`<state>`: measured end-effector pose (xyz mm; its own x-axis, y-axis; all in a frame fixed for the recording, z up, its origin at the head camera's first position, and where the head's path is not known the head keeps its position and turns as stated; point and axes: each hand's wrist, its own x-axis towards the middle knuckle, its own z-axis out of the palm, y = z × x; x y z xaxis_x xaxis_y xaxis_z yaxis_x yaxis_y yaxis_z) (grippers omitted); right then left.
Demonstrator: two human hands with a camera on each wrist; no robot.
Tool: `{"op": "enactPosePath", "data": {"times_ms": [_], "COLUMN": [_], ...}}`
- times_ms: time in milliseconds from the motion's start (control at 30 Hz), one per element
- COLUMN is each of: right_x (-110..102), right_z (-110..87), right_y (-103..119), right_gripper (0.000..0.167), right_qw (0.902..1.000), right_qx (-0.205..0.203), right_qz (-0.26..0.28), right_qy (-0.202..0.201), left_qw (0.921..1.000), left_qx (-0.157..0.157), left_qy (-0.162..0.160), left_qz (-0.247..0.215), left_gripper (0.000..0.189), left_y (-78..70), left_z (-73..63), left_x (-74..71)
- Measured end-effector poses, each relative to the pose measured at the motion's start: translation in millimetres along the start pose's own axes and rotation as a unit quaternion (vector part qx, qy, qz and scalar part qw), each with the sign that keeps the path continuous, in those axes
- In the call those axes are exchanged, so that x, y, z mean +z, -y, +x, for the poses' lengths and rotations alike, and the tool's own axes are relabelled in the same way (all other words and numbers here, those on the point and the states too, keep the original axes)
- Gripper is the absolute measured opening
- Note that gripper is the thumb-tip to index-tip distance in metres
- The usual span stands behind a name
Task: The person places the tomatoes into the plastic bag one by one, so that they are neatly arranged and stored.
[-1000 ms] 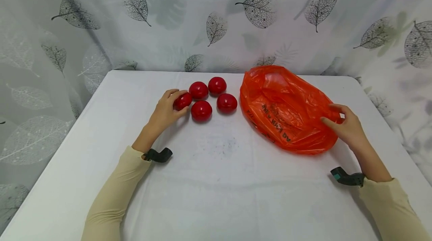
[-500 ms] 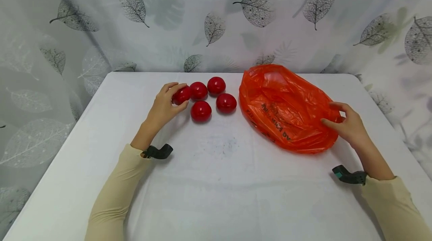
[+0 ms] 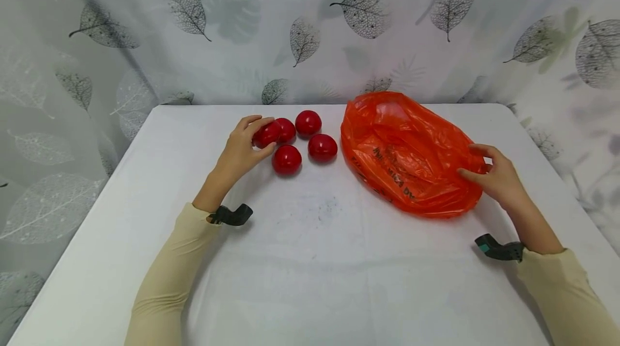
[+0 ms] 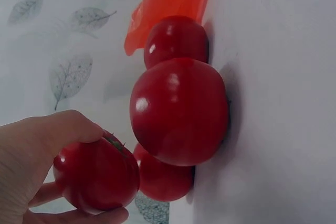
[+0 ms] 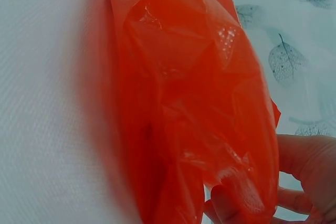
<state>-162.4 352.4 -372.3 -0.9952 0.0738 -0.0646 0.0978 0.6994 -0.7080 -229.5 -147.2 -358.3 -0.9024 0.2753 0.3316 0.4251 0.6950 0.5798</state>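
Observation:
In the head view my left hand (image 3: 246,148) grips a red tomato (image 3: 265,135) at the left of a small group. The left wrist view shows this held tomato (image 4: 97,177) raised off the table, with a bit of green stem and the thumb beside it. Several more tomatoes lie close by, among them a front one (image 3: 287,161) and a right one (image 3: 322,148). My right hand (image 3: 499,176) pinches the right rim of a red-orange plastic bag (image 3: 407,157), whose mouth is spread. Some of its fingers are behind the film in the right wrist view.
A white cloth covers the table (image 3: 315,276). Behind it hangs a leaf-patterned curtain (image 3: 329,61). Black wrist cameras sit on both wrists, the left one (image 3: 232,215) and the right one (image 3: 499,249).
My left hand has lifted the tomato slightly and shifted a little to the right, so it now overlaps the tomato behind. The right hand keeps hold of the bag's rim.

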Motion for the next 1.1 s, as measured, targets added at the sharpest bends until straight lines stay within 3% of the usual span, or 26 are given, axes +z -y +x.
{"op": "enactPosePath", "data": {"times_ms": [567,1100], "right_x": [0.1,2.8], "right_z": [-0.7,-0.3], "right_y": [0.5,0.7], "right_gripper": [0.071,0.070], "right_qw": [1.0000,0.9998], "right_qx": [-0.006,-0.018], "right_qz": [0.006,0.002], "right_qy": [0.005,0.000], "left_qw": [0.9992,0.9970], "left_qx": [0.027,0.062], "left_qy": [0.018,0.040], "left_qz": [-0.023,-0.022], "left_gripper": [0.052,0.054], "left_y": [-24.8,-45.1], "left_z": [16.9,20.9], "left_x": [17.4,31.1]}}
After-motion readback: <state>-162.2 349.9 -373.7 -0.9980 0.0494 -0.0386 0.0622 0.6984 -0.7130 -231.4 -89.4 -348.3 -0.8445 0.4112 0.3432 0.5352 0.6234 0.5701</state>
